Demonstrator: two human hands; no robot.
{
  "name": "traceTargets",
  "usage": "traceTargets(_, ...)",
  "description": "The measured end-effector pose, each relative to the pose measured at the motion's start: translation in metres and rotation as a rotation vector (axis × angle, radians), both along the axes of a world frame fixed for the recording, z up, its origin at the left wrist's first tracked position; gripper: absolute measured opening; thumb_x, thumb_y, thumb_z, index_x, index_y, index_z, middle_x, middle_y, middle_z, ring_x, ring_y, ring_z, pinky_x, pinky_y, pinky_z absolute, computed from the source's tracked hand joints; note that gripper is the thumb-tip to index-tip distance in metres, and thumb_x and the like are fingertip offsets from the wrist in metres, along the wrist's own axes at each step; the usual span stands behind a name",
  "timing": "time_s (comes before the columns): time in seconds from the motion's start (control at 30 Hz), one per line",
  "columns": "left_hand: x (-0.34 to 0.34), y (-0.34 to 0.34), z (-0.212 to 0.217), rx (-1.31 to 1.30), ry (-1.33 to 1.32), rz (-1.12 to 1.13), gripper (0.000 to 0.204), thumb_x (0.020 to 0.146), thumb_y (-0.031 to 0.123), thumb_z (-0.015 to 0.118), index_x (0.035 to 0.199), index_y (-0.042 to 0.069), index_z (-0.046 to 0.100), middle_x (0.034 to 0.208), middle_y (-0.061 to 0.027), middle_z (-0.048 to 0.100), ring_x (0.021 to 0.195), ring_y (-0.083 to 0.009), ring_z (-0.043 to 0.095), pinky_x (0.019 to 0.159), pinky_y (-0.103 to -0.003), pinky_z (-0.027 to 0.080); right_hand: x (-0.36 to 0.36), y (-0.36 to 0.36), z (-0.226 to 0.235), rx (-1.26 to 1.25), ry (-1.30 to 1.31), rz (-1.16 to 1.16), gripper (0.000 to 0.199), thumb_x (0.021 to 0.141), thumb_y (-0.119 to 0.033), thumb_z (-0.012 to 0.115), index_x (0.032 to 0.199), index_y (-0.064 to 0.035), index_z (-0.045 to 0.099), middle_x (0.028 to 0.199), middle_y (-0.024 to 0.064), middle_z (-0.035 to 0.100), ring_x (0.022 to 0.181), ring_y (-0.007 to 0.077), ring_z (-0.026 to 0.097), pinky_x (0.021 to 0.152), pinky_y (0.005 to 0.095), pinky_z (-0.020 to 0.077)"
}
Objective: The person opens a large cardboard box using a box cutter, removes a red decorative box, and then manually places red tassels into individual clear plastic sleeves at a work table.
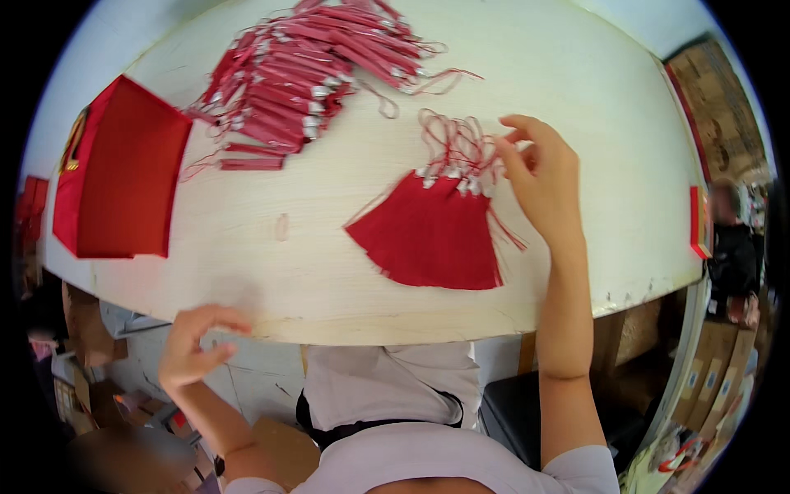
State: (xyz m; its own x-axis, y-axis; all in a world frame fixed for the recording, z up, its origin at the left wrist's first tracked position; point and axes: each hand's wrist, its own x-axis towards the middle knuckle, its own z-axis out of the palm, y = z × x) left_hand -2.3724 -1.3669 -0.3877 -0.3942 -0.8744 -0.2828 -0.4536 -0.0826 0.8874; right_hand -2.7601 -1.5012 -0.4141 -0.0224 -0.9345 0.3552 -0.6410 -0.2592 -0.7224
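Several red tassels (432, 235) lie fanned out together on the pale table, their looped cords pointing away from me. Just right of those cords is my right hand (539, 177), its thumb and forefinger apart and its other fingers curled; whether the thumb touches a cord I cannot tell. My left hand (199, 344) hovers at the table's near edge, slightly blurred, with thumb and fingers apart and nothing between them. Farther back, a heap of red tassels in clear wrapping (288, 86) has cords trailing from it.
A red box (132, 177) with an open side stands at the table's left. A small clear plastic piece (282, 226) lies on the tabletop (271, 284). At the right edge is a small red-and-yellow box (699, 222); brown cardboard (716, 107) is beyond it.
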Motion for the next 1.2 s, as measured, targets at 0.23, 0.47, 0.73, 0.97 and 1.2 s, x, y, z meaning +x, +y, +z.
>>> traceTargets(0.23,-0.027,-0.109,-0.002,-0.52,-0.317,0.354,0.038,0.07,-0.006,0.049,0.105,0.008,0.056,0.107,-0.005,0.055,0.081,-0.0104,0.048,0.07,-0.022,0.04,0.009,0.008,0.007,-0.011,-0.074,-0.02,0.015,0.077,-0.005,0.059,0.091,-0.0017,0.059,0.077,0.0069,0.058,0.052,0.0108,0.052,0.047,0.023,0.0406)
traceTargets(0.47,-0.031,-0.144,-0.029,-0.569,-0.727,0.279,0.018,0.068,0.003,0.061,0.085,0.005,0.056,0.099,-0.0114,0.05,0.087,-0.0246,0.05,0.075,-0.033,0.042,0.013,0.008,0.008,-0.026,-0.064,0.002,0.013,0.078,-0.005,0.057,0.09,-0.0026,0.06,0.075,0.0047,0.058,0.053,0.0093,0.05,0.047,0.0212,0.0387)
traceTargets(0.73,-0.088,-0.109,0.01,-1.144,-0.503,0.093,0.016,0.068,-0.003,0.059,0.084,0.003,0.056,0.089,-0.012,0.057,0.071,-0.0279,0.056,0.06,-0.031,0.046,0.013,0.015,0.008,0.215,-0.486,0.231,0.015,0.084,-0.013,0.053,0.089,-0.0006,0.06,0.076,0.0025,0.058,0.051,0.0069,0.047,0.046,0.0197,0.0353)
traceTargets(0.97,-0.158,-0.091,0.001,-1.037,0.126,-0.468,0.016,0.056,-0.01,0.055,0.068,0.0,0.053,0.092,-0.0141,0.057,0.074,-0.0279,0.055,0.065,-0.033,0.047,0.025,0.025,0.008,0.665,-0.977,0.771,0.033,0.088,-0.029,0.046,0.089,0.0004,0.06,0.081,0.0008,0.058,0.058,0.0051,0.042,0.05,0.0187,0.034)
traceTargets(1.2,-0.186,-0.078,-0.021,-0.616,0.471,-0.171,0.022,0.061,-0.005,0.058,0.078,0.004,0.046,0.081,-0.0077,0.048,0.075,-0.02,0.052,0.056,-0.028,0.046,0.024,0.027,0.006,0.579,-1.076,0.702,0.029,0.09,-0.023,0.045,0.089,0.0012,0.062,0.072,0.0,0.056,0.052,0.0031,0.034,0.046,0.0181,0.0287)
